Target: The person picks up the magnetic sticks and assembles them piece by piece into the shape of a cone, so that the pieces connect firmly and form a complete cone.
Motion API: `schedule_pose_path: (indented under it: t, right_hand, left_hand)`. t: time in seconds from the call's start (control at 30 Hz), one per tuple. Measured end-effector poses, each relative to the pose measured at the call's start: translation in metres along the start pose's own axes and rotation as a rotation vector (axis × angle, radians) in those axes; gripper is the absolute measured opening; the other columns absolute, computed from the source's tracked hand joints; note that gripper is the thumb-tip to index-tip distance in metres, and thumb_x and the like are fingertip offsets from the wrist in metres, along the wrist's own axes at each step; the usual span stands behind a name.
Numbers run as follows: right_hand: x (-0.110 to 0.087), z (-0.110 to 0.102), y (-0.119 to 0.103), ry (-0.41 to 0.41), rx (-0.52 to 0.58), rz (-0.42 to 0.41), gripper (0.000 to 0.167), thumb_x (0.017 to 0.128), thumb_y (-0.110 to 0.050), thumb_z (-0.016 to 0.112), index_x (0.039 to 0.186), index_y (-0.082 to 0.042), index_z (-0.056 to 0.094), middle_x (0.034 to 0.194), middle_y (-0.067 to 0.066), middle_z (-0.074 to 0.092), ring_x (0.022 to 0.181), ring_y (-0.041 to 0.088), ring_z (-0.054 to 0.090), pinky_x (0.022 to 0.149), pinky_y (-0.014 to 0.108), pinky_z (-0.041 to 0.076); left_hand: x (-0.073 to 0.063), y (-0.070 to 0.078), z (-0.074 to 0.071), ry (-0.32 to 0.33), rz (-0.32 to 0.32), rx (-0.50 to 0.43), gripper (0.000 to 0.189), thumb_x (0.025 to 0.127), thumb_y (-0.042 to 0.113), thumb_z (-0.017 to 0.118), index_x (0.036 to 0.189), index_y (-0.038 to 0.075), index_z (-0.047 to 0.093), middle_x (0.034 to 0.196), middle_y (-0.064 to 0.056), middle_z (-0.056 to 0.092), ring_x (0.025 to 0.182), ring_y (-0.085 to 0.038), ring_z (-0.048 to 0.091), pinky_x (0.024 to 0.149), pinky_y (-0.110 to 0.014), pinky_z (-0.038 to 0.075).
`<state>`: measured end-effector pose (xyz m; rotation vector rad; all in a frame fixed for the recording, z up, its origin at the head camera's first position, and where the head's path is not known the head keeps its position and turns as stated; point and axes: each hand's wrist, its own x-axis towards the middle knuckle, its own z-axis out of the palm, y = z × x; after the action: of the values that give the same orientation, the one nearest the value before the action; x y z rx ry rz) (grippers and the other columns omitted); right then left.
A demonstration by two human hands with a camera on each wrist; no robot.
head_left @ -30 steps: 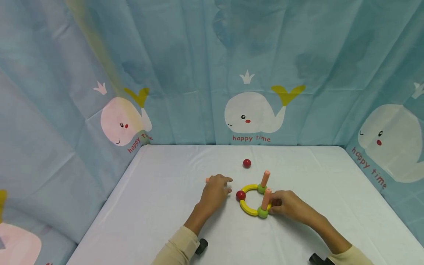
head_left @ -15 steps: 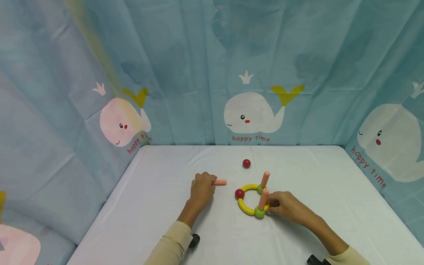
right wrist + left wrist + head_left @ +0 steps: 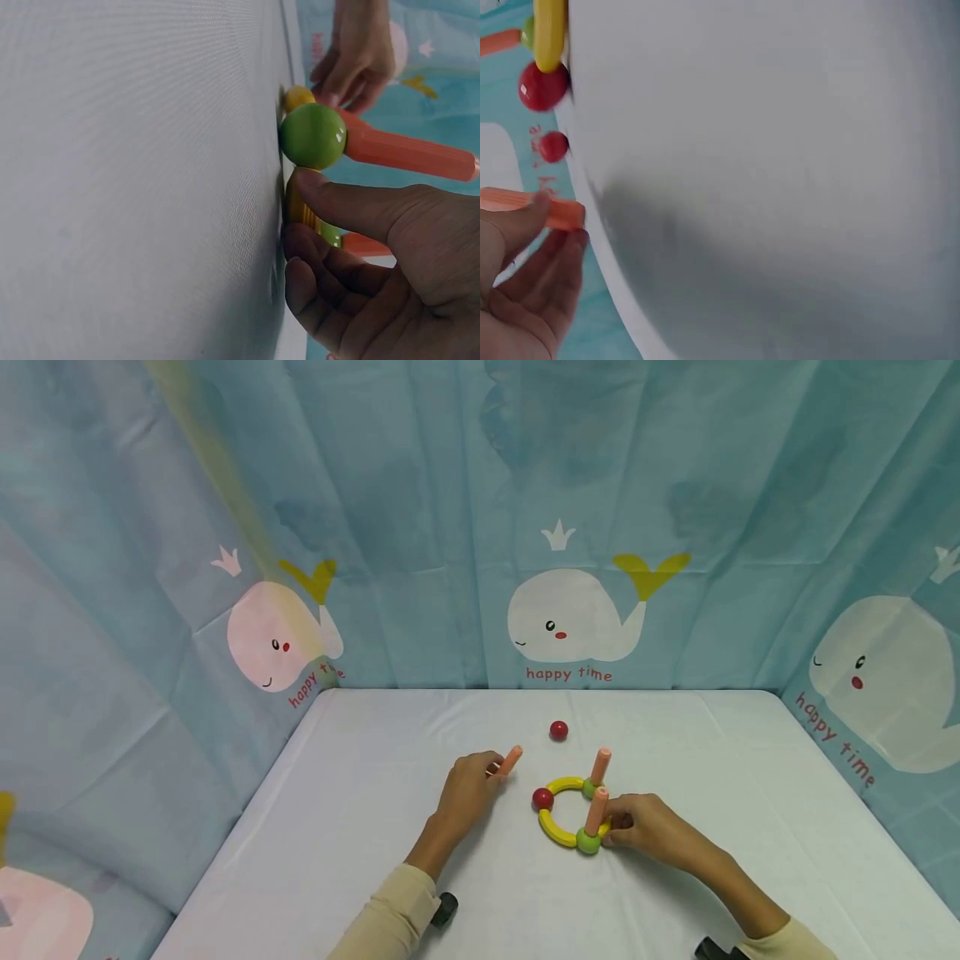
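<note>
My left hand [image 3: 467, 789] pinches a loose orange rod [image 3: 511, 760], which is tilted upward left of a toy ring. In the left wrist view the thumb presses along this orange rod [image 3: 566, 214]. The ring lies on the table, made of yellow curved pieces [image 3: 558, 832], a red ball [image 3: 543, 798] and green balls [image 3: 588, 841]. Two orange rods [image 3: 597, 811] stand up from the green balls. At the ring's right side my right hand [image 3: 652, 828] pinches a yellow curved piece [image 3: 298, 206] between thumb and fingers, beside a green ball [image 3: 313, 136].
A separate red ball [image 3: 558, 731] lies behind the ring. The white-covered table [image 3: 360, 777] meets a blue whale-print curtain [image 3: 427, 610] at its back and sides. Black wrist devices [image 3: 445, 910] sit at both cuffs.
The left hand first moved left, uncovering the orange rod lying flat, then picked it up and tilted it upright. The ring shifted slightly left with the right hand still holding it.
</note>
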<state>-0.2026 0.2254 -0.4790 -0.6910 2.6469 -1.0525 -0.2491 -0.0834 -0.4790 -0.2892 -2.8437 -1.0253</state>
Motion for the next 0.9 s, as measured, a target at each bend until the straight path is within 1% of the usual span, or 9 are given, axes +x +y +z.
schedule_pose_path:
  t: [0.07,0.2,0.27,0.37,0.43,0.5,0.7,0.9]
  right_hand:
    - [0.000,0.000,0.000,-0.003,0.001,0.008,0.016,0.089,-0.015,0.086,0.104,-0.019,0.080,0.082,-0.010,0.067,0.075,0.005,0.057,0.067,0.024,0.051]
    - [0.001,0.001,0.000,-0.004,-0.005,0.011,0.017,0.089,-0.015,0.085,0.105,-0.019,0.080,0.083,-0.010,0.067,0.075,0.006,0.057,0.067,0.024,0.051]
    - [0.001,0.001,0.000,-0.003,-0.008,0.006,0.016,0.090,-0.015,0.085,0.104,-0.020,0.080,0.083,-0.010,0.067,0.075,0.005,0.057,0.067,0.024,0.050]
    - [0.001,0.001,0.000,0.002,-0.005,-0.004,0.017,0.090,-0.014,0.085,0.103,-0.021,0.080,0.082,-0.010,0.066,0.074,0.004,0.057,0.066,0.023,0.049]
    - [0.001,0.001,0.000,0.005,-0.002,-0.011,0.017,0.090,-0.013,0.084,0.103,-0.022,0.080,0.082,-0.010,0.066,0.074,0.004,0.056,0.066,0.023,0.049]
    - [0.001,0.001,-0.001,0.007,0.001,-0.015,0.017,0.090,-0.013,0.084,0.104,-0.022,0.080,0.082,-0.010,0.066,0.074,0.004,0.057,0.066,0.023,0.049]
    - [0.001,0.002,0.000,0.013,-0.005,-0.020,0.017,0.090,-0.014,0.084,0.104,-0.022,0.080,0.082,-0.010,0.067,0.074,0.005,0.057,0.066,0.023,0.050]
    - [0.001,0.001,0.000,0.018,-0.005,-0.034,0.018,0.091,-0.012,0.083,0.103,-0.025,0.080,0.081,-0.010,0.066,0.073,0.005,0.058,0.066,0.024,0.050]
  left_hand:
    - [-0.002,0.007,0.002,-0.009,0.036,-0.050,0.028,0.095,0.013,0.081,0.123,0.011,0.076,0.107,-0.003,0.078,0.095,-0.016,0.069,0.087,-0.032,0.061]
    - [-0.006,0.023,0.005,-0.030,0.110,-0.131,0.031,0.098,0.016,0.078,0.128,0.012,0.073,0.111,-0.003,0.079,0.101,-0.016,0.073,0.090,-0.029,0.061]
    - [-0.008,0.030,0.007,-0.042,0.151,-0.157,0.031,0.099,0.016,0.077,0.129,0.013,0.072,0.112,-0.002,0.079,0.102,-0.014,0.074,0.092,-0.028,0.061]
    - [-0.010,0.038,0.011,-0.070,0.189,-0.173,0.030,0.099,0.016,0.076,0.129,0.013,0.072,0.113,-0.002,0.079,0.101,-0.012,0.074,0.092,-0.025,0.060]
    - [-0.011,0.041,0.014,-0.090,0.195,-0.170,0.030,0.099,0.017,0.075,0.129,0.013,0.072,0.113,-0.001,0.079,0.100,-0.010,0.073,0.091,-0.023,0.059]
    - [-0.012,0.043,0.017,-0.105,0.186,-0.161,0.030,0.099,0.017,0.075,0.129,0.013,0.072,0.113,-0.001,0.079,0.098,-0.009,0.072,0.090,-0.022,0.059]
    - [-0.013,0.044,0.022,-0.105,0.159,-0.159,0.029,0.099,0.017,0.076,0.127,0.013,0.073,0.113,-0.001,0.078,0.099,-0.009,0.072,0.088,-0.023,0.060]
    - [-0.013,0.043,0.023,-0.115,0.140,-0.160,0.028,0.100,0.019,0.075,0.128,0.015,0.072,0.115,0.000,0.078,0.103,-0.011,0.073,0.089,-0.023,0.060]
